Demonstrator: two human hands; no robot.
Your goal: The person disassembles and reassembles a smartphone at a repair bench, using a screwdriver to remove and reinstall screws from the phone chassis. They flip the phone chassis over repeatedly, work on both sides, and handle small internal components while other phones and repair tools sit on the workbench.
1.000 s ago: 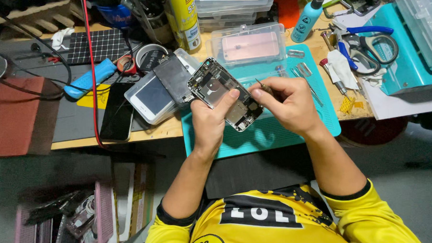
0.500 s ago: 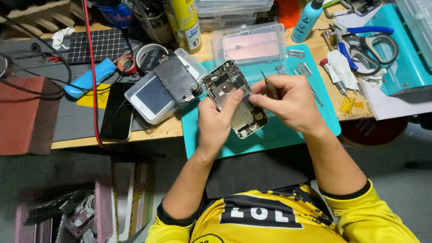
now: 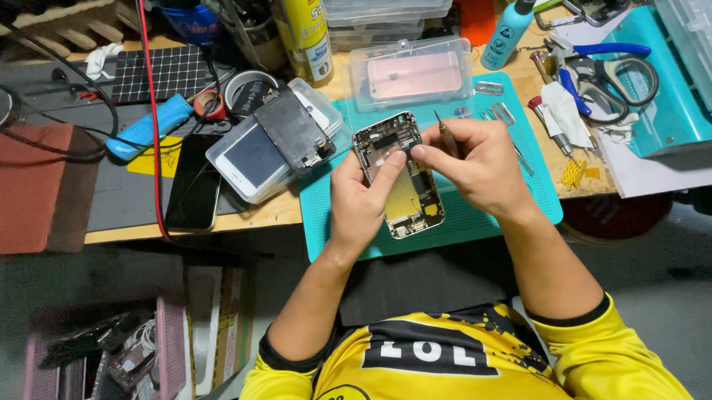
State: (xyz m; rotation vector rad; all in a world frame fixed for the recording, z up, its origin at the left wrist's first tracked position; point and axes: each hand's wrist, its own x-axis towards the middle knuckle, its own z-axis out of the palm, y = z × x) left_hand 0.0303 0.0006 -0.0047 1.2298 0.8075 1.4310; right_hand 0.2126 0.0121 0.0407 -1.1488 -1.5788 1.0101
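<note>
An opened phone body (image 3: 403, 182) with bare circuitry rests over a teal work mat (image 3: 529, 194) at the desk's front edge. My left hand (image 3: 360, 204) grips its left side, thumb across the inside. My right hand (image 3: 477, 168) holds a thin screwdriver (image 3: 447, 135) that stands upward between the fingers, while its fingertips touch the phone's upper part. A detached dark screen panel (image 3: 294, 131) lies on a clear box to the left.
A clear case holding a pink phone (image 3: 411, 76) sits behind the mat. A yellow spray can (image 3: 307, 32), a teal bottle (image 3: 508, 33), scissors (image 3: 612, 77), a black phone (image 3: 194, 190) and a blue tool (image 3: 144, 128) crowd the desk. A pink basket (image 3: 168, 364) stands on the floor.
The phone body has turned from a diagonal lie to nearly upright on the mat. My right hand shifted from its right edge to its top, screwdriver now pointing up.
</note>
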